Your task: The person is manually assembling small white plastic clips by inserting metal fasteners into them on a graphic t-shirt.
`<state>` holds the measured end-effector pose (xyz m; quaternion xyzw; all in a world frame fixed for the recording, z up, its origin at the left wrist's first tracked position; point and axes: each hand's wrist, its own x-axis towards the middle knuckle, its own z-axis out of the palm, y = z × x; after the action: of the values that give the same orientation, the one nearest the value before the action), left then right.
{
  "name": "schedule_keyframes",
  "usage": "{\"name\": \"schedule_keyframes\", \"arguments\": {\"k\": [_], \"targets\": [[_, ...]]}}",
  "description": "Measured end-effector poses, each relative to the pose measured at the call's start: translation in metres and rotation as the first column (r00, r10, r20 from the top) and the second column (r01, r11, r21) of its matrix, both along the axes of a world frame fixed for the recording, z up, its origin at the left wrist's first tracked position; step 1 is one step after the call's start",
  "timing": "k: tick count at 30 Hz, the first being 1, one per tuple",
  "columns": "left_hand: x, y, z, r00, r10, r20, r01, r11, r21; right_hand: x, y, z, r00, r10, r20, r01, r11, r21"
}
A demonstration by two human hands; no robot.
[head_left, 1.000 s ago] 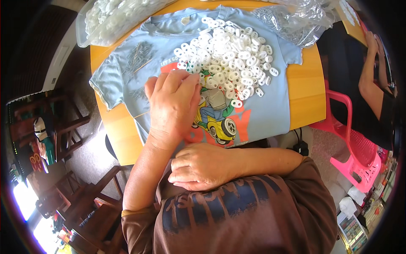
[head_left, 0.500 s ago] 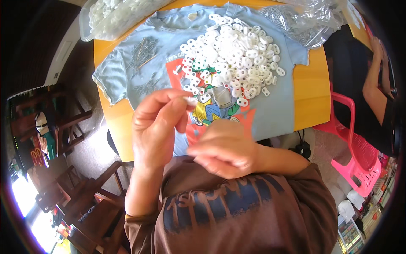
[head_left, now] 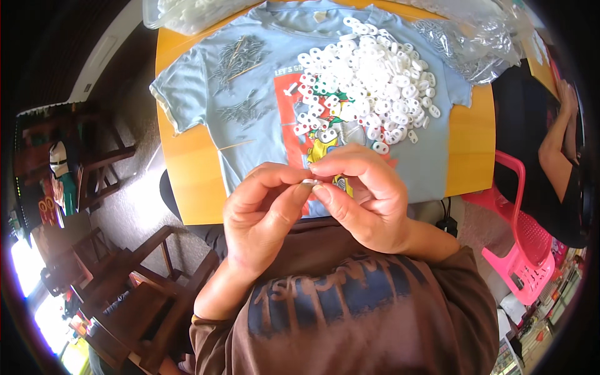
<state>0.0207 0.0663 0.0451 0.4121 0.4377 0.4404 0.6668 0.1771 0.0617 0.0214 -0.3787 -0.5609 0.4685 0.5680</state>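
My left hand (head_left: 259, 209) pinches a small white plastic piece (head_left: 309, 182) between thumb and forefinger, above the near edge of the table. Right against it, the thumb and forefinger of my right hand (head_left: 372, 200) close at the other end of the piece; whatever they grip is too small and covered to name. Beyond the hands lies a heap of white oval plastic pieces with two holes (head_left: 387, 75). To its left, a pile of thin grey metal pins (head_left: 240, 59) and a smaller scatter of pins (head_left: 244, 111) rest on a light blue T-shirt (head_left: 425, 165) spread over the table.
Thin wooden sticks lie near the pins, one of them (head_left: 237, 145) by itself. A clear tub of white pieces (head_left: 194, 14) and a plastic bag of pins (head_left: 478, 56) stand at the back. A pink chair (head_left: 522, 231) and another person's arm (head_left: 556, 137) are at the right.
My right hand has come up and turned, bringing its fingertips to the white piece. My left hand has shifted slightly right and lower in the picture; the whole view has moved a little.
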Motion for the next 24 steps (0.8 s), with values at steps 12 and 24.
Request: {"name": "schedule_keyframes", "arguments": {"k": [12,24], "targets": [[-0.033,-0.015,-0.013,0.976,0.114,0.187,-0.075,0.976,-0.205,-0.022,0.006,0.000,0.958,0.122,0.261,-0.134,0.991,0.030],[-0.060,-0.022,-0.032,0.792,0.161,0.588,0.238,0.807,-0.541,-0.029,0.012,-0.002,0.871,0.221,0.439,-0.340,0.916,0.212]]}}
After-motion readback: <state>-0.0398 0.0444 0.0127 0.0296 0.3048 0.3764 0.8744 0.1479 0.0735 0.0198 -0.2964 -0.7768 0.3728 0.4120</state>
